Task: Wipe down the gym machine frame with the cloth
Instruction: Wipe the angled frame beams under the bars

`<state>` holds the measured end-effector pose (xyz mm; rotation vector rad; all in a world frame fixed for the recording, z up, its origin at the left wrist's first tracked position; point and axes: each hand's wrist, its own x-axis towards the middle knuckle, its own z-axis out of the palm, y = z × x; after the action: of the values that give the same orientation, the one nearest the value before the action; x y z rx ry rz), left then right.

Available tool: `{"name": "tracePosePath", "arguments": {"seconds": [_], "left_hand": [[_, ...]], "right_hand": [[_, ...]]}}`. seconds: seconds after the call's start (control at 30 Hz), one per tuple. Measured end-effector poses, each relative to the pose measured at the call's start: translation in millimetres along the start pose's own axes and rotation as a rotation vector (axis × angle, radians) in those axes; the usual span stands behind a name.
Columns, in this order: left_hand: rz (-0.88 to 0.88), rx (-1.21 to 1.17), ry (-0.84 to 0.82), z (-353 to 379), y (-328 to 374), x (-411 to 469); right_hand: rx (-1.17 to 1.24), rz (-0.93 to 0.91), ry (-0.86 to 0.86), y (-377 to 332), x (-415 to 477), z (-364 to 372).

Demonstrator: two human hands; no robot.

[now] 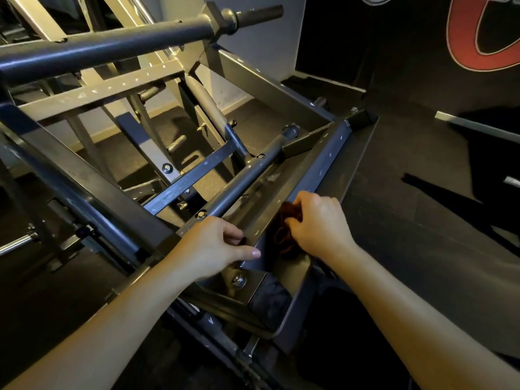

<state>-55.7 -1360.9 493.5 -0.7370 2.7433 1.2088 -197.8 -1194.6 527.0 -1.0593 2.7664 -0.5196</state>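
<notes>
Up close, two bare forearms reach in from the bottom edge toward the gym machine frame (323, 153), a weld of dark grey steel rails with chipped paint. The left hand (216, 246) sits on the near end of a rail: its fingers are curled over the rail's edge and the thumb stretches out along the metal, so it grips the frame. Just below it a bolt (239, 280) with a washer shows on a steel plate.

Beside it, the right hand (318, 223) is clamped on the cloth (284, 232), a dark brown bunch gathered under curled fingers. The cloth lies against the inner face of the long sloping rail, between the two hands, and hangs down into the channel there.

Beyond the hands a round bar (244, 178) runs up and to the right, parallel to that rail, bolted at its lower end. Farther up, lighter beige members cross behind a thick padded roller (107, 43), which ends in a weight peg (259, 12). Dark rubber floor (408, 220) spreads on the right, and a black wall carries part of a red logo (461, 38).
</notes>
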Motion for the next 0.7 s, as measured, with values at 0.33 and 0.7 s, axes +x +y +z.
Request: {"name": "tracePosePath", "arguments": {"seconds": [0.33, 0.7], "left_hand": [[-0.018, -0.022, 0.009, 0, 6, -3], [-0.021, -0.055, 0.034, 2, 27, 29]], "right_hand": [[-0.13, 0.017, 0.1, 18, 25, -4], [-0.077, -0.133, -0.031, 25, 24, 1]]}}
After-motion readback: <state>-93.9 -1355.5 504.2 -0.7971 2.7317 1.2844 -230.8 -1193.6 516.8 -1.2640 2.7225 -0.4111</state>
